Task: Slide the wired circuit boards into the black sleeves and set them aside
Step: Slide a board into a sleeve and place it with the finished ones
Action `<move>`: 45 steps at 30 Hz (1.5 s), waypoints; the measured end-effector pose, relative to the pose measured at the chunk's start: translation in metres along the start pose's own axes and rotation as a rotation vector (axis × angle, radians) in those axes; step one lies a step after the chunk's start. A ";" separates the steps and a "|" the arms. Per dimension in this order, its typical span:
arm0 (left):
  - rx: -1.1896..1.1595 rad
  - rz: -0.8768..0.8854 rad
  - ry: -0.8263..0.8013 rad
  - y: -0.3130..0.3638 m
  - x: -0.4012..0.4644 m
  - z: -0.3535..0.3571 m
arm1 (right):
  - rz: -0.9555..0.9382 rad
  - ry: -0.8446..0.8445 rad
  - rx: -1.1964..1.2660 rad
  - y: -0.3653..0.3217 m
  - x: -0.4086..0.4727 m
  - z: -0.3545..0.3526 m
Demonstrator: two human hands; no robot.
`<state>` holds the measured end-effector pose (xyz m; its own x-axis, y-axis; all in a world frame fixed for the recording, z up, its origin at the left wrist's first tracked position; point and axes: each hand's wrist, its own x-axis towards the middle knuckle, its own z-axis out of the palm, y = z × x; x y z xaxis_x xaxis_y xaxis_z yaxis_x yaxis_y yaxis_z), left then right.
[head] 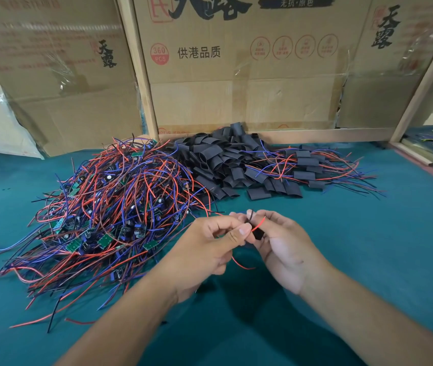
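Teal felt table (368, 247), cardboard boxes (236, 75) behind; both hands' fingers (239, 228) pinch black sleeve (258, 234).

Flattened brown cardboard cartons (236, 75) printed with black and red characters stand upright behind pale wooden frame posts (138, 67) on the teal felt-covered tabletop (368, 247).

Wire pile (104, 207) left, sleeve heap (226, 159) behind.

Far centre cardboard box (236, 75): "供港品质", red round mark "360 PCS", big black brush chars "天露" up top, "无抗·原色" on dark band. Left box (59, 62) & right box (384, 48): "天露" in black.
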<state>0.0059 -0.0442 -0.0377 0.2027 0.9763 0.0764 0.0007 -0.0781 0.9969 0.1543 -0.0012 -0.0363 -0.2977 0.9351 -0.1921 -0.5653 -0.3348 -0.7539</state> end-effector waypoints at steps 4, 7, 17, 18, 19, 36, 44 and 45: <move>0.025 -0.010 0.037 0.001 -0.001 0.001 | -0.041 0.001 0.023 0.001 -0.004 0.002; 0.012 -0.003 0.036 0.001 0.000 -0.001 | -0.123 0.027 -0.082 0.003 -0.006 0.001; 0.064 0.019 0.079 -0.001 0.003 -0.001 | -0.149 -0.028 -0.203 0.007 -0.003 0.000; 0.044 0.022 0.084 0.000 0.003 -0.003 | -0.111 -0.073 -0.228 0.002 -0.002 -0.002; 0.014 0.025 0.084 0.001 0.003 -0.004 | -0.071 -0.141 -0.277 -0.003 -0.001 -0.005; 0.139 0.072 0.046 0.010 0.001 -0.019 | -0.093 -0.419 -0.241 -0.034 0.020 -0.035; 0.174 0.081 -0.025 0.010 0.000 -0.017 | -0.023 -0.499 -0.274 -0.038 0.020 -0.039; 0.178 0.082 -0.028 0.010 0.000 -0.017 | -0.019 -0.500 -0.271 -0.037 0.019 -0.039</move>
<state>-0.0105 -0.0417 -0.0276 0.2366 0.9593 0.1540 0.1559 -0.1939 0.9686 0.1994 0.0334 -0.0361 -0.6547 0.7500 0.0946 -0.3761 -0.2145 -0.9014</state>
